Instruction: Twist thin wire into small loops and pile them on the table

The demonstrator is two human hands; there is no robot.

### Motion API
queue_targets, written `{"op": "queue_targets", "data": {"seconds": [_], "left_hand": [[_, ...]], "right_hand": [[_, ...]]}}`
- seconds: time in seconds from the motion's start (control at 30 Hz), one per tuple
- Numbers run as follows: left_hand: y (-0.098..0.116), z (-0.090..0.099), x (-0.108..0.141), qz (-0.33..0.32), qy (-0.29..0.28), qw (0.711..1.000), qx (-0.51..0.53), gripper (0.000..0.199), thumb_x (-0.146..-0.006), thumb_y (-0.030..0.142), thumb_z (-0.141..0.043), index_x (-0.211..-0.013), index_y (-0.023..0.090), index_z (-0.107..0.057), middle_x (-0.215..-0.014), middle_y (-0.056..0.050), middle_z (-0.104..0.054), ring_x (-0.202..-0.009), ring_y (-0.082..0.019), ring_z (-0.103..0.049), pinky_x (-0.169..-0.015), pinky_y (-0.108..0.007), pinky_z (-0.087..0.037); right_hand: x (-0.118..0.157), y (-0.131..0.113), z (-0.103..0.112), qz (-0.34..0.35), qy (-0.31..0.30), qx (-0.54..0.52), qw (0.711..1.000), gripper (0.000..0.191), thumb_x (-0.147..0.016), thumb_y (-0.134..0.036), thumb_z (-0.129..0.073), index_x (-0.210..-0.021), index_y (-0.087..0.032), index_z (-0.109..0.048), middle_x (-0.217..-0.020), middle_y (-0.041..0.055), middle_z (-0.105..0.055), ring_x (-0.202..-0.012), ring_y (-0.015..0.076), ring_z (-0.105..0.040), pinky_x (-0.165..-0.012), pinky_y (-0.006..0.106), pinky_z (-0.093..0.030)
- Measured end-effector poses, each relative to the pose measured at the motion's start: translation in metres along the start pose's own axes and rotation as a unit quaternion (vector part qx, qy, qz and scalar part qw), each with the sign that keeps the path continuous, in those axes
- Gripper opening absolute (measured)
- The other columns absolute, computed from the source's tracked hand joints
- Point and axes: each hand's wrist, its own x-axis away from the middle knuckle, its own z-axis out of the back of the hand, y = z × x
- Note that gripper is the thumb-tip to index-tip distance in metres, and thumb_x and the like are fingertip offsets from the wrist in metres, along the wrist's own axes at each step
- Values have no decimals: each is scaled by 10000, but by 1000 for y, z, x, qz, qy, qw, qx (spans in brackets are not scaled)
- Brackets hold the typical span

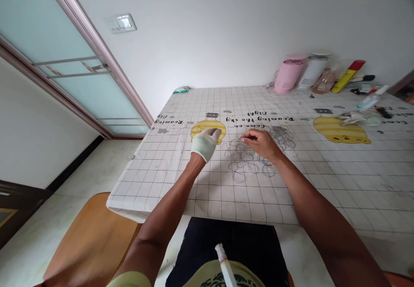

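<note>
A loose pile of thin, dark wire-like rings lies spread over the checked tablecloth. My right hand is bare and hovers at the pile's upper middle, thumb and forefinger brought together in a pinch; whatever is between the tips is too small to make out. To the left of the pile, my left hand wears a white glove. Its fingers are drawn together, above a yellow-striped print on the cloth, and what they hold, if anything, cannot be seen.
Along the wall at the back right stand a pink cylinder-shaped device, a white one, bottles and a yellow-red can. A crumpled rag lies in front. A green-white packet sits at the far-left corner; an orange chair stands below.
</note>
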Motion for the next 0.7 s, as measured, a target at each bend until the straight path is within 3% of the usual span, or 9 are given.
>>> {"op": "queue_targets", "data": {"seconds": [0.13,0.3,0.4,0.53,0.7], "left_hand": [[-10,-11,15,65,-98,986,121,231,-944,353,-593,-883,199,-755,-879,-32,-744,-686,-153,-710,-560,-242,-491],[-18,-33,22,142,-121,930,316,125,-931,230,-622,-902,146,-710,-832,-57,-728,-604,-134,-683,-529,-247,-518],[-25,-31,20,164,-126,903,376,128,-916,240,-693,-844,137,-670,-717,-36,-679,-546,-121,-643,-545,-259,-537],[-44,-4,6,174,-91,902,384,175,-885,241,-761,-809,137,-642,-660,-24,-641,-514,-109,-602,-572,-279,-557],[-77,64,-47,197,-40,915,350,222,-855,219,-800,-774,158,-603,-597,7,-579,-507,-98,-550,-616,-281,-556]], "right_hand": [[1,-3,0,4,-16,0,1000,228,-904,-435,-683,-922,-224,-768,-910,42,-768,-788,203,-665,-719,333,-500],[2,-4,-11,-5,-28,15,999,270,-896,-476,-690,-922,-219,-771,-871,38,-758,-772,208,-665,-700,323,-493],[4,-7,-17,-21,-34,14,999,343,-913,-546,-668,-934,-219,-770,-781,30,-721,-713,205,-641,-648,318,-480],[6,-8,-18,-53,-11,-20,998,392,-916,-593,-658,-999,-226,-767,-882,52,-758,-786,228,-686,-697,331,-528],[2,-5,-12,-71,28,-20,997,375,-905,-586,-649,-947,-232,-765,-874,63,-767,-793,239,-713,-737,349,-559]]}}
